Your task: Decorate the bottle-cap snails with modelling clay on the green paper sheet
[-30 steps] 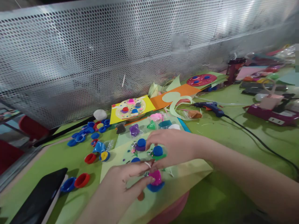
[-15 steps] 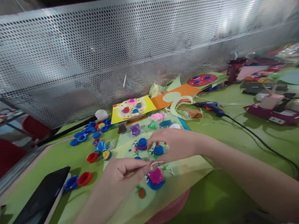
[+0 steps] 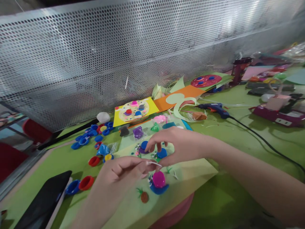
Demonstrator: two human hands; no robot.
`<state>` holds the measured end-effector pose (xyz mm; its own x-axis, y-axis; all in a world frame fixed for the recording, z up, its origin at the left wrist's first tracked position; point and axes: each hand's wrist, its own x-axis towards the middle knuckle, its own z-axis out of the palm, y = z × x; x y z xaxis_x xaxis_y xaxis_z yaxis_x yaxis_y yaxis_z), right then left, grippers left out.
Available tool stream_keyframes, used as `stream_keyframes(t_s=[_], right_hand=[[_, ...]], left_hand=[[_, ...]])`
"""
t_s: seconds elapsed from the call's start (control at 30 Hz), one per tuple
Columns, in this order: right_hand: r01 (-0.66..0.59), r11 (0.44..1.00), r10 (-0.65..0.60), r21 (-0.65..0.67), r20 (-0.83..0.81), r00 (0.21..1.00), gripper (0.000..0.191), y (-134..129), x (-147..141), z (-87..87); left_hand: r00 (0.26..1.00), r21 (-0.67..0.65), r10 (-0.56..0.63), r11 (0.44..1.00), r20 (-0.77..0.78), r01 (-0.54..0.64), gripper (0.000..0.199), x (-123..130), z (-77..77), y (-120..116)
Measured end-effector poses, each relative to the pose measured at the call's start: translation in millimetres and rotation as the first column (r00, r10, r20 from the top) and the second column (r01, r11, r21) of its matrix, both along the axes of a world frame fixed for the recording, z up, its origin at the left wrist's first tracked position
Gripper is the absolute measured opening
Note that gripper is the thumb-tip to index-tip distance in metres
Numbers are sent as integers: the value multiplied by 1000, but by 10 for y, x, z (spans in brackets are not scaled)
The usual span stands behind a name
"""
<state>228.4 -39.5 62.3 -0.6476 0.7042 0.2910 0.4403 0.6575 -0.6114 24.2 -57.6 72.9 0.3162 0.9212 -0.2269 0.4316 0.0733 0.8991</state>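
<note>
A thin, curved white strip, perhaps modelling clay, is pinched between the thumb and fingers of my left hand. My right hand hovers over the pale paper sheet with its fingers curved and apart. Its thumb is close to the strip's free end; whether they touch I cannot tell. Under my hands, a magenta cap on a blue clay crescent forms a snail-like figure. A brown clay pineapple lies below it. Two blue-capped figures sit near my right fingers, partly covered.
Bottle caps and a black phone-like slab lie at left. A glue gun with its cord rests at right, before a purple power strip. Behind stand a yellow card and a perforated metal panel.
My left hand has drawn slightly left with the white strip. The right fingers have shifted a little left, and the strip's free end now points down to the right.
</note>
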Motion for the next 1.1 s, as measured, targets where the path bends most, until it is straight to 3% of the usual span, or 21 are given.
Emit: stream_keyframes(t_s=[0.2, 0.37, 0.67, 0.8, 0.9, 1.1], right_hand=[[-34, 995, 47, 95, -145, 988, 22, -38, -13, 26], [-98, 954, 173, 284, -253, 952, 15, -16, -34, -25], [-99, 932, 201, 349, -268, 942, 9, -15, -59, -59], [-71, 948, 173, 311, -313, 934, 8, -22, -59, -37], [-43, 970, 121, 237, -329, 937, 6, 12, -25, -14], [-39, 996, 29, -77, -124, 992, 11, 131, 190, -123]], left_hand=[[988, -28, -46, 998, 149, 51, 12, -78, -84, 111], [959, -130, -4, 991, 284, 43, 18, -105, -154, 130], [963, -113, -74, 988, 260, 107, 19, -98, -186, 121], [959, -91, -138, 982, 249, 165, 28, -112, -204, 122], [983, 2, -121, 993, 136, 122, 34, -92, -177, 112], [981, 89, -121, 987, -154, 136, 41, -57, -70, 67]])
